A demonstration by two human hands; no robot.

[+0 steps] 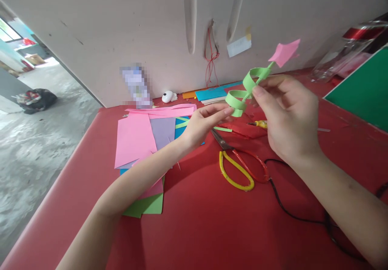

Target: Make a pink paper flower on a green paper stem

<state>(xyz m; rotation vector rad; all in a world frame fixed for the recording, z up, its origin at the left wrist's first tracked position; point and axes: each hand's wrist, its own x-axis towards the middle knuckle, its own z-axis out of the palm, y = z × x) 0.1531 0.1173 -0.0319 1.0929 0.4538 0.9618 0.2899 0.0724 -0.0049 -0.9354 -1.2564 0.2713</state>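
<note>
A paper flower is held up over the red table (197, 221): a pink star-shaped bloom (284, 53) on a thin green stem, with a green paper strip (246, 89) coiled round the stem. My right hand (287, 116) is closed, pinching the stem and the upper coil between thumb and fingers. My left hand (203, 121) pinches the lower end of the green strip with its fingertips. Both hands hover above the table, just over the scissors.
Scissors (239, 167) with yellow and red handles lie below the hands, beside a black cable (291, 211). Pink, purple, blue and green paper sheets (142, 136) lie at left. A green board (363, 88) and a clear jar (342, 58) stand at right. The wall is close behind.
</note>
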